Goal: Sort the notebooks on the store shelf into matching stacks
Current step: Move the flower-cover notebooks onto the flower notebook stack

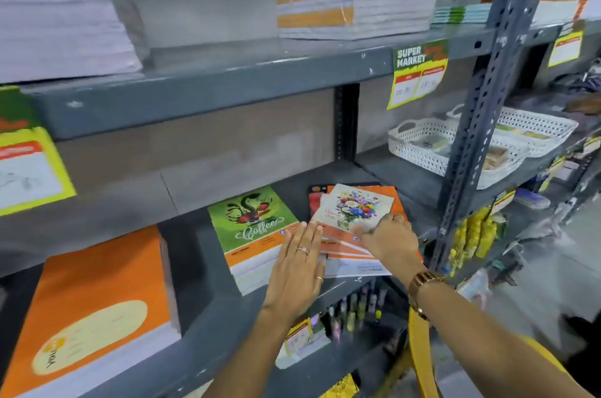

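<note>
- Nearest, left hand (297, 262) lies flat, fingers spread, on the green notebook stack (252, 225); it may nudge that stack askew.
- Right hand (388, 236), fingers loosely spread, presses the floral notebook (356, 204) atop a fanned orange pile (349, 248) on the shelf (208, 313); loose covers could slide off.
- Lower covers are hidden; matches unclear.

Bare shelf (195, 235) gap separates orange stack (97, 300) from green stack (250, 222).

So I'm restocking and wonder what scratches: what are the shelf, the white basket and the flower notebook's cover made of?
Shelf: looks like grey painted metal, with pale chips along its edge.
White basket: probably moulded plastic, with a perforated lattice wall.
Flower notebook: seemingly thin printed card; gloss unclear in the blur.
</note>
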A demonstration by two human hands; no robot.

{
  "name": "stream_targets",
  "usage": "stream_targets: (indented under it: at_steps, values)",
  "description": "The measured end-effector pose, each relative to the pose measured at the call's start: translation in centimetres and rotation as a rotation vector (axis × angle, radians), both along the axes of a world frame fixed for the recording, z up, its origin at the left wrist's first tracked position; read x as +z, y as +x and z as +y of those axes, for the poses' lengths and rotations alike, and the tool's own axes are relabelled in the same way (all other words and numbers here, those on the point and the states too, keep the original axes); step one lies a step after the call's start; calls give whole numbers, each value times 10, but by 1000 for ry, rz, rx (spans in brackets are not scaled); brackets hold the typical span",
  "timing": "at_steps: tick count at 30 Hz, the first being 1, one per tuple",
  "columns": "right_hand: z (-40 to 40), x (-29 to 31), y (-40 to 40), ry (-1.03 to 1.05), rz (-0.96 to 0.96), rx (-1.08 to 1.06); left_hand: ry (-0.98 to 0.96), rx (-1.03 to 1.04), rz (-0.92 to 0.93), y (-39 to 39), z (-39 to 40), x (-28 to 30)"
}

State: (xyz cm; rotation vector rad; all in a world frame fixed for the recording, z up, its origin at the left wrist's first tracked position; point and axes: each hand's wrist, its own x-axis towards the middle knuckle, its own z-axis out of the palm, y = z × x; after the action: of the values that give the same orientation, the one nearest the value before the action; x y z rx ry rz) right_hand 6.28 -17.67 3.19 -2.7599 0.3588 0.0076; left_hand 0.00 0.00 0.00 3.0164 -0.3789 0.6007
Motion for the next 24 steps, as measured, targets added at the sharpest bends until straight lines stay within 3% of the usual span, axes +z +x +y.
stream_targets:
  at_steps: [3, 9, 12, 17, 24]
  values:
    - [-2, -11, 10, 42, 117, -42, 8, -16, 108, 4, -4, -9]
    - [-2, -13, 23, 171, 160, -95, -5, -34, 307, 1, -12, -27]
    - [-4, -15, 29, 256, 162, -120, -29, -2, 312, -3, -10, -36]
    - [-21, -6, 31, 423, 151, -159, -48, -151, 350, -6, -1, -46]
    - [-10, 7, 25, 617, -139, -299, 29, -117, 364, -23, 15, -47]
